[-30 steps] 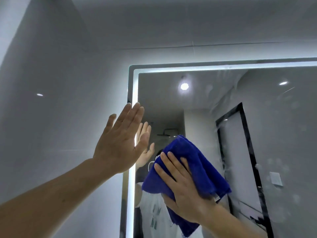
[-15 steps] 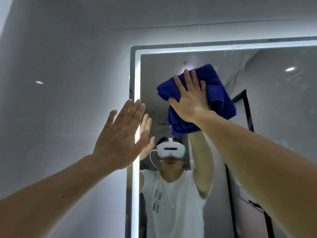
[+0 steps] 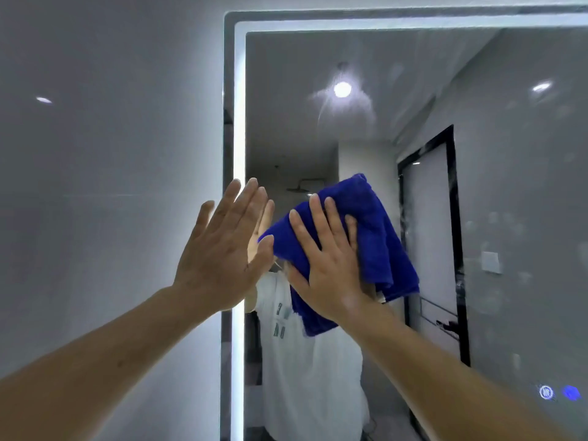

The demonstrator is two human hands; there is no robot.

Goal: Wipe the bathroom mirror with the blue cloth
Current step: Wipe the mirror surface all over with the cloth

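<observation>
The mirror (image 3: 413, 90) is being cut off at right and bottom; the reflected head is being hidden by the blue cloth (image 3: 378, 237), which is being pressed against the glass near the lit left strip (image 3: 239, 122). The right hand (image 3: 327, 265) is being held flat on it, fingers straight, slightly spread. The left hand (image 3: 222, 253) is being held upright at the strip, fingers straight, together.
</observation>
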